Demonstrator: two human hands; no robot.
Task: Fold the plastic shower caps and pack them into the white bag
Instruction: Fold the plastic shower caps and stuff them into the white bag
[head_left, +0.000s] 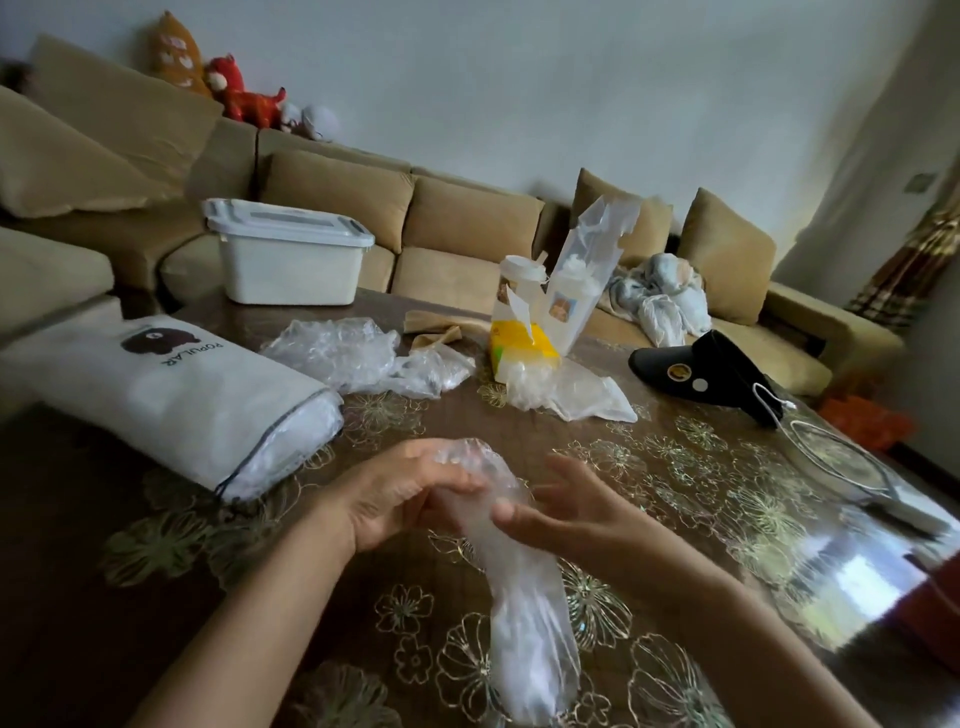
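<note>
A clear plastic shower cap (524, 613) hangs bunched into a long strip above the table's near middle. My left hand (400, 493) grips its upper end with curled fingers. My right hand (561, 506) pinches the cap just right of that, thumb against the plastic. The white bag (171, 389) with a brown bear print lies on its side at the left, its drawstring mouth facing me and clear plastic showing inside. A heap of loose clear caps (358, 356) lies behind the bag's mouth, and more clear plastic (566, 387) lies at the table's middle back.
The table (675, 467) has a dark floral cover. A yellow box (519, 348) and a tall clear packet (582, 280) stand at the back. A black visor (711, 371) and white cable (841, 467) lie right. A white lidded bin (291, 254) sits back left; a tan sofa is behind.
</note>
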